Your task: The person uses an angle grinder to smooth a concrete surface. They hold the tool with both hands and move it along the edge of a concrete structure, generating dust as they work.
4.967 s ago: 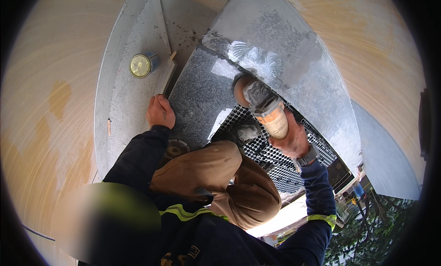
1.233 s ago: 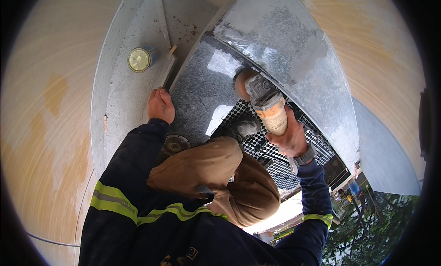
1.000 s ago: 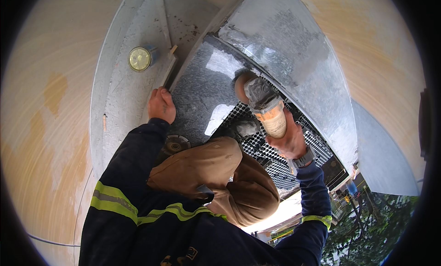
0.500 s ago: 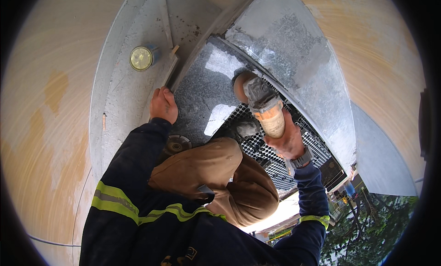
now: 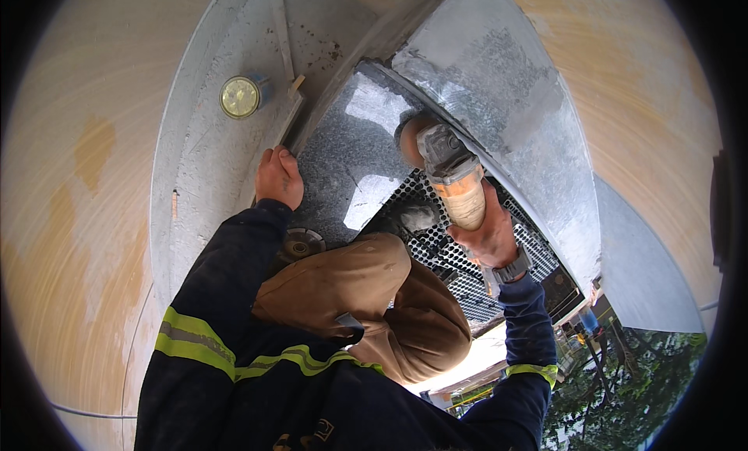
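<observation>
My right hand [image 5: 487, 233] is closed around the tape-wrapped orange body of an angle grinder [image 5: 452, 174]. Its round disc [image 5: 413, 143] touches the dark speckled stone slab [image 5: 323, 178], near the seam with a grey panel [image 5: 499, 92]. My left hand [image 5: 278, 178] has curled fingers on the edge of a pale board [image 5: 280, 120] beside that slab. A loose cutting disc [image 5: 304, 240] lies below my left hand, partly hidden by my knee. Black perforated matting [image 5: 522, 252] shows under the grinder.
A can [image 5: 239, 97] with a yellowish top stands on the grey ledge [image 5: 187, 155] at left. My bent legs [image 5: 366, 295] occupy the lower middle. Curved beige surfaces [image 5: 86, 217] border both sides; foliage [image 5: 623, 381] shows at lower right.
Compared with five seconds ago, my left hand sits a little higher in the picture, and the seam has shifted slightly. The grinder stays at the slab, held in my right hand.
</observation>
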Demonstrator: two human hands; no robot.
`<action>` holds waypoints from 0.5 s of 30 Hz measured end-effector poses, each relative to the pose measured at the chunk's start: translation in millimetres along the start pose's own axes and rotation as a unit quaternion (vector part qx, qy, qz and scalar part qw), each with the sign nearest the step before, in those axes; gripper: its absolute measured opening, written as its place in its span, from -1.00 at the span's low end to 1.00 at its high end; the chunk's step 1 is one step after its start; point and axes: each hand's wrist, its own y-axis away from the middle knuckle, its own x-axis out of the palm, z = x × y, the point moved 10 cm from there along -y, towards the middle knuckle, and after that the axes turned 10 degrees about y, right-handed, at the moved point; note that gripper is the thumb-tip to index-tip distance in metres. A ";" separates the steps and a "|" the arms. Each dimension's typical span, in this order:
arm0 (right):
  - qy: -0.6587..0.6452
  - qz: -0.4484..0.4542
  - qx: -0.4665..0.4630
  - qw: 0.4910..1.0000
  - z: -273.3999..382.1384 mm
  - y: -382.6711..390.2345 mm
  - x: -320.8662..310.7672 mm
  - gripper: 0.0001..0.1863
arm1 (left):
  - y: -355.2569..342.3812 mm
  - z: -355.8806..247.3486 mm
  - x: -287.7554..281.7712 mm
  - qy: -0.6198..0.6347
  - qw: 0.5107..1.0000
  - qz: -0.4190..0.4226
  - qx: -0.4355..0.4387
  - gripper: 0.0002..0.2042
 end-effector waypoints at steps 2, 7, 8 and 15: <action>-0.015 0.004 0.015 1.000 0.4 0.1 -1.0 -0.13 | -0.1 0.4 0.8 0.002 1.000 0.003 0.000 -0.69; 0.009 0.002 -0.009 1.000 -3.2 4.0 1.3 -0.15 | -0.4 -2.7 1.8 0.000 1.000 0.006 -0.001 -0.69; 0.005 0.002 -0.008 1.000 -3.7 4.2 1.7 -0.15 | -0.2 -2.4 1.4 0.001 1.000 0.007 -0.002 -0.69; 0.000 -0.001 -0.008 1.000 -3.0 3.4 0.2 -0.16 | -0.9 -1.4 2.1 0.001 1.000 0.014 -0.004 -0.68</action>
